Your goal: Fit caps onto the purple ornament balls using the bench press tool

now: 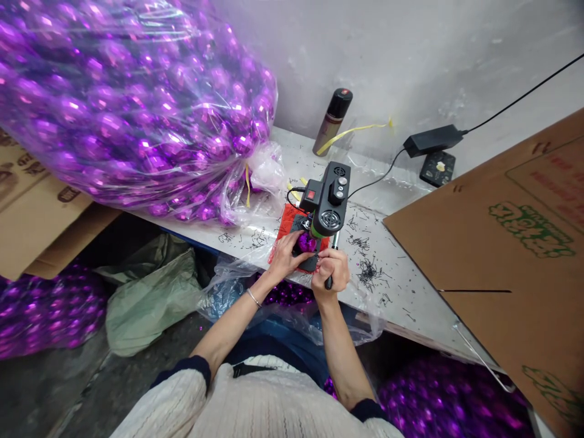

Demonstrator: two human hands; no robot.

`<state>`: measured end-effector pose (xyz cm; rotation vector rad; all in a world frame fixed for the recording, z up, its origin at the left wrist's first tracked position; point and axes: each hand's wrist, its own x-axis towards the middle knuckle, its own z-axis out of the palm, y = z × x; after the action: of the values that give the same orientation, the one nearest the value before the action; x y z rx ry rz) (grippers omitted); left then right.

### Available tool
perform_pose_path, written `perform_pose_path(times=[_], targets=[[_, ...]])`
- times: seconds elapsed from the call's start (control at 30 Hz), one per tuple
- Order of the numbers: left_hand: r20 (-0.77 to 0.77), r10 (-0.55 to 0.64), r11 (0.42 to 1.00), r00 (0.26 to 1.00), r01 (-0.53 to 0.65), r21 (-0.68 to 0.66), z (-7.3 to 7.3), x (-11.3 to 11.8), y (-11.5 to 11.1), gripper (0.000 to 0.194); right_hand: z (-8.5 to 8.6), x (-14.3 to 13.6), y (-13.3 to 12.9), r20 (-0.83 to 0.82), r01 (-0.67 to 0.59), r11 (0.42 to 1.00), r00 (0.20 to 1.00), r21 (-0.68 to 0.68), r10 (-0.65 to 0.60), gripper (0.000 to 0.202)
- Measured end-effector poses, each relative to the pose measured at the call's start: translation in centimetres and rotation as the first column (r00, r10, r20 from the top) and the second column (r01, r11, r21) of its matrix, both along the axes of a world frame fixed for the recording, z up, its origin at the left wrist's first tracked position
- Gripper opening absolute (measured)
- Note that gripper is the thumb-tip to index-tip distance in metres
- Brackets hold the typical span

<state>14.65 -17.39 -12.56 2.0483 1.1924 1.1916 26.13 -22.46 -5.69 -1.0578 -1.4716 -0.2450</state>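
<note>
A shiny purple ball sits beneath the head of a small black machine on the table. My left hand is closed around the ball's near left side, thumb along the front. My right hand is wrapped round the black-tipped lever handle at the machine's right; its thumb and forefinger come close to the ball. Under the machine's dark base lies a red sheet. The ball's upper part is hidden by the machine head.
A huge clear bag of purple balls fills the left. Behind the machine stands a spray can; a power adapter hangs on its cord. A cardboard box leans at right. Black scraps litter the white table. More balls lie below.
</note>
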Motion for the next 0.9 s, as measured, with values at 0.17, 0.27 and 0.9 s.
perform_pose_path(times=[0.17,0.27,0.9], targets=[[0.002,-0.004,1.000,1.000,0.004,-0.004,-0.1,0.1,0.0,0.059,-0.3,0.0,0.0,-0.003,0.000,1.000,1.000,0.007,0.000,0.020],[-0.001,0.008,1.000,1.000,-0.008,-0.014,-0.2,0.1,0.1,0.060,-0.4,0.1,0.0,-0.005,-0.007,1.000,1.000,0.010,0.008,0.020],[0.024,-0.001,1.000,1.000,0.001,0.003,-0.4,0.1,0.1,0.060,3.0,-0.2,-0.3,-0.012,0.043,0.998,0.999,-0.038,-0.043,0.027]])
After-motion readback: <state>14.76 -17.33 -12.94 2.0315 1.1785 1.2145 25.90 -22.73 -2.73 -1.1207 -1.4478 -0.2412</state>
